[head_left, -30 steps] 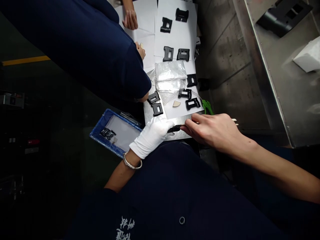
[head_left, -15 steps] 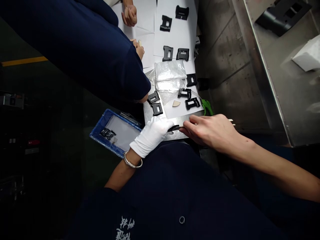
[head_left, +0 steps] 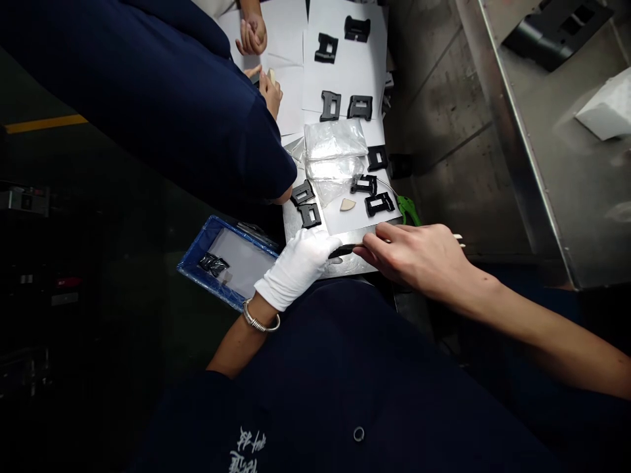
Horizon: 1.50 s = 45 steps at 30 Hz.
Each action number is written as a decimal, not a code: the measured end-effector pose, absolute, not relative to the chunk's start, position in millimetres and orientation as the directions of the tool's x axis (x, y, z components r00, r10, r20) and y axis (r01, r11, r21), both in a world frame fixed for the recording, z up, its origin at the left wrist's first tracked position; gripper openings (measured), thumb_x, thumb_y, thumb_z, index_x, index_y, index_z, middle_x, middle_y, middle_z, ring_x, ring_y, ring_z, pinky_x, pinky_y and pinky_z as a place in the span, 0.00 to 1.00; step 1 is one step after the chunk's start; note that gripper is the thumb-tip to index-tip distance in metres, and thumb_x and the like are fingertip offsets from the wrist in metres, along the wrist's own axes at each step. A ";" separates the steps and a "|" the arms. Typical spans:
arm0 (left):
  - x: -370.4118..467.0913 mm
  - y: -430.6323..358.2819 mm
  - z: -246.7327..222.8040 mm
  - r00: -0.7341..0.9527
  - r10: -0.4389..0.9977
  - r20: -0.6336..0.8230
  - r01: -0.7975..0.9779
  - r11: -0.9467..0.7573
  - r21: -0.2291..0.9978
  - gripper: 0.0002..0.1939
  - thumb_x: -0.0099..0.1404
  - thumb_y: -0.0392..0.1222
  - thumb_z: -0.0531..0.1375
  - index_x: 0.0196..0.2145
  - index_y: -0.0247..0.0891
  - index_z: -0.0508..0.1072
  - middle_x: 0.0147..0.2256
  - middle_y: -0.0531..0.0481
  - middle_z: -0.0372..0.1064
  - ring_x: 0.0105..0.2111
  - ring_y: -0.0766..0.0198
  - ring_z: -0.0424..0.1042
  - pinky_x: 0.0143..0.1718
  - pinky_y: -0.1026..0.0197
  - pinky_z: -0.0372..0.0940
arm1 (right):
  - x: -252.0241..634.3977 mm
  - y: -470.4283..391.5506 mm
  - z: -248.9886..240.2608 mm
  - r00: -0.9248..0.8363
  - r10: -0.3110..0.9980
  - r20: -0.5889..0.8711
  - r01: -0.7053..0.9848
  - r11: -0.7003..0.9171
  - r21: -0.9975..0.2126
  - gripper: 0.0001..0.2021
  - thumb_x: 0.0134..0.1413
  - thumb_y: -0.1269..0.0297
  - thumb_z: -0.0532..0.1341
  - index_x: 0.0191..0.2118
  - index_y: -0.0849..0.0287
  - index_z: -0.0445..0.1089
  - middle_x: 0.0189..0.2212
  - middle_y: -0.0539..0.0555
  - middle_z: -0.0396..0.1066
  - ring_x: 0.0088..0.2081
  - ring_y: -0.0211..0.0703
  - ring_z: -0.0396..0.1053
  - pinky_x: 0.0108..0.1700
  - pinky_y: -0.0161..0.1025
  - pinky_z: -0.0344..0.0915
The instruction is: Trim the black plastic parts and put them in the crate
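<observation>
My left hand (head_left: pixel 300 263), in a white glove, is closed on a small black plastic part (head_left: pixel 344 249) above the metal table edge. My bare right hand (head_left: pixel 419 256) is closed, its thumb and forefinger pinched at the part's right end. What those fingers hold is mostly hidden; thin pale tips (head_left: pixel 459 240) stick out behind the hand. Just beyond, a beige wedge-shaped piece (head_left: pixel 348 205) lies on white paper. Near it are black frame-shaped parts, one (head_left: pixel 379 204) to the right and another (head_left: pixel 309 215) to the left.
Clear plastic bags (head_left: pixel 336 148) lie mid-table, with several more black frames (head_left: pixel 359 107) beyond. A green-handled tool (head_left: pixel 408 210) sits at the right edge. A blue bin (head_left: pixel 197 246) stands at left. A co-worker's sleeve (head_left: pixel 197 112) reaches in from upper left. A metal ledge (head_left: pixel 522 144) rises at right.
My right fingers have shifted slightly at the black part, which has tilted a little. The co-worker's hands and arm have moved slightly.
</observation>
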<state>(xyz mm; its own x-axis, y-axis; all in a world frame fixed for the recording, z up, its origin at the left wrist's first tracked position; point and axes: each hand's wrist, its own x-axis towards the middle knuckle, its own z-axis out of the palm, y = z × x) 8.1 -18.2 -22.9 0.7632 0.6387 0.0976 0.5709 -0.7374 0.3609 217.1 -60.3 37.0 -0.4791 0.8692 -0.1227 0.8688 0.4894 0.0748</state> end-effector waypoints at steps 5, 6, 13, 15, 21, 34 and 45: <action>5.0 -16.5 -24.4 0.736 0.669 0.105 0.600 -0.716 0.358 0.16 0.72 0.51 0.57 0.44 0.36 0.78 0.34 0.45 0.75 0.35 0.57 0.73 0.39 0.56 0.66 | 222.2 -62.3 35.6 -0.458 0.884 -0.090 0.889 0.458 -0.023 0.21 0.72 0.54 0.49 0.38 0.60 0.74 0.29 0.54 0.72 0.23 0.36 0.63 0.27 0.39 0.37; 4.1 -16.7 -25.3 0.723 0.680 0.118 0.604 -0.707 0.368 0.17 0.72 0.52 0.57 0.43 0.36 0.78 0.34 0.45 0.75 0.34 0.57 0.72 0.39 0.56 0.66 | 225.1 -62.4 34.7 -0.431 0.900 -0.068 0.901 0.426 -0.078 0.21 0.71 0.53 0.50 0.38 0.60 0.74 0.30 0.54 0.73 0.24 0.36 0.63 0.26 0.38 0.39; 5.2 -25.4 -32.5 0.561 0.760 0.328 0.570 -0.642 0.513 0.16 0.69 0.53 0.61 0.46 0.39 0.78 0.35 0.46 0.76 0.36 0.59 0.74 0.40 0.57 0.68 | 231.2 -58.8 4.2 -0.203 0.975 -0.088 0.600 0.053 -0.798 0.23 0.61 0.46 0.62 0.51 0.59 0.74 0.35 0.53 0.75 0.32 0.40 0.69 0.32 0.35 0.61; 8.1 -28.8 -32.1 0.514 0.786 0.345 0.533 -0.607 0.590 0.15 0.69 0.51 0.62 0.47 0.40 0.78 0.36 0.47 0.76 0.39 0.60 0.75 0.43 0.57 0.69 | 226.7 -59.1 -6.2 -0.225 0.966 -0.128 0.462 -0.010 -0.887 0.20 0.59 0.47 0.63 0.45 0.59 0.75 0.33 0.52 0.74 0.32 0.40 0.68 0.34 0.36 0.62; 13.5 -34.5 -30.4 0.498 0.848 0.180 0.311 -0.369 0.876 0.13 0.68 0.47 0.63 0.45 0.38 0.75 0.42 0.47 0.77 0.42 0.62 0.77 0.45 0.58 0.74 | 225.9 -57.8 -13.9 -0.179 0.979 -0.101 0.336 -0.036 -0.941 0.17 0.55 0.49 0.67 0.36 0.60 0.73 0.26 0.48 0.65 0.29 0.37 0.60 0.32 0.35 0.58; 9.0 -32.0 -46.2 0.398 0.789 0.468 0.727 -0.582 0.364 0.12 0.71 0.43 0.60 0.49 0.36 0.72 0.38 0.46 0.77 0.41 0.57 0.76 0.58 0.47 0.64 | 210.7 -91.1 -1.9 -0.199 0.970 0.140 0.930 0.232 -0.284 0.20 0.71 0.58 0.50 0.60 0.56 0.69 0.35 0.54 0.70 0.28 0.37 0.63 0.28 0.35 0.51; 7.6 -30.6 -43.9 0.474 0.727 0.497 0.747 -0.631 0.210 0.14 0.70 0.41 0.59 0.50 0.34 0.74 0.35 0.44 0.75 0.40 0.56 0.74 0.59 0.46 0.60 | 195.5 -96.1 11.6 -0.112 0.994 -0.009 0.982 0.110 -0.153 0.22 0.73 0.53 0.45 0.55 0.53 0.73 0.33 0.52 0.69 0.24 0.34 0.60 0.24 0.37 0.38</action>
